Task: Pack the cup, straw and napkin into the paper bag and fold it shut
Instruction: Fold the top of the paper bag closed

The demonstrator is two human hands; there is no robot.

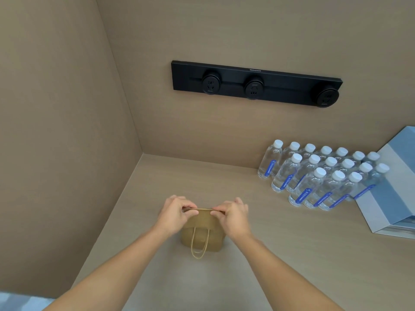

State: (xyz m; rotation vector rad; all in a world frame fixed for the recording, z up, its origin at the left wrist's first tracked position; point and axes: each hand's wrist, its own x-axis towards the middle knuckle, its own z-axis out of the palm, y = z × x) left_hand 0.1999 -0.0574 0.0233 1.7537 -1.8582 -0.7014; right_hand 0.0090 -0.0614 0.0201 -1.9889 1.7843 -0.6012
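Right now both my hands are pinched on the top edge of the bag (pixel 202 234), which stands upright on the counter (pixel 280 254) just in front of me, near the corner where the two walls meet. My left hand (pixel 176 213) grips the left end of the folded rim between thumb and fingers, and my right hand (pixel 233 215) grips the right end the same way, so the top is pressed flat into a narrow strip between them. The bag's mouth is closed along that strip, and I cannot see anything inside it. One twisted handle (pixel 199 244) hangs down the near face of the bag, its loop reaching just past the bottom edge. Further right on the counter, well apart from the bag, stand rows of capped water bottles (pixel 318 176), with a pale blue box (pixel 390 194) just beside them. On the back wall above is a black socket strip (pixel 256 83).
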